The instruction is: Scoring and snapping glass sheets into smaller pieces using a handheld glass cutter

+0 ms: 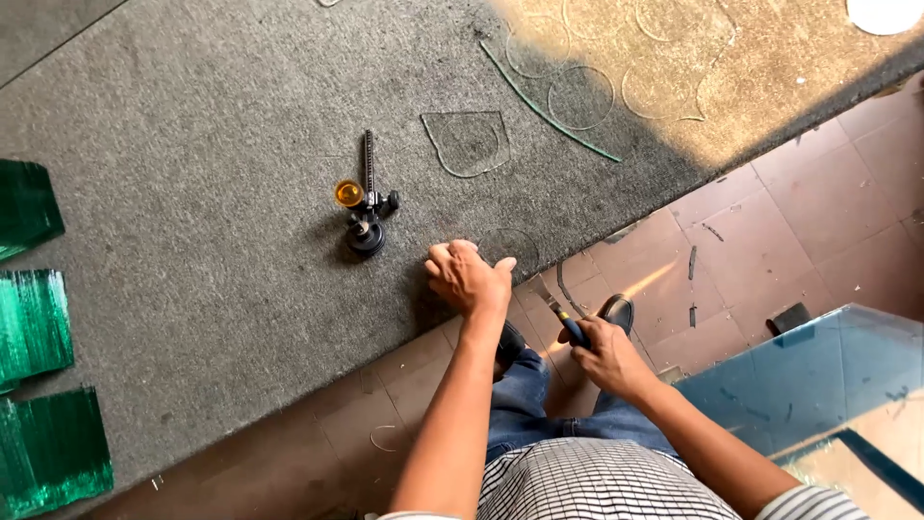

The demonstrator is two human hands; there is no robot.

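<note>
Pressing down near the table edge, your left hand [469, 277] lies knuckles-up on a clear glass disc [510, 246], fingers curled together over its near side; the far rim shows as a faint arc on the grey felt table [212, 144].

Item: right hand [606, 354], clamped round the blue grip of a pair of pliers [558, 313]. The metal nose points up toward the table edge, just beside the disc, and whether it touches glass cannot be told.

Item: disc. Transparent, round, nearly lost against the felt; sits at the near edge of the table, partly under your hand.

Item: circle cutter [364, 204], black with an amber oil cup, standing apart to the left of your hand.

Item: offcuts with circular holes [577, 96] farther up the felt; a teardrop-shaped offcut [469, 143] nearer.

Item: green-edged glass stacks [38, 385] at the far left; a large pane [828, 376] at your right elbow.

Risks, as judged: a bite taken too deep could crack the disc across. Slivers already on the tiled floor [751, 241] suggest more may drop around your shoes. Bare fingers on a raw edge could be cut if the disc slips.
</note>
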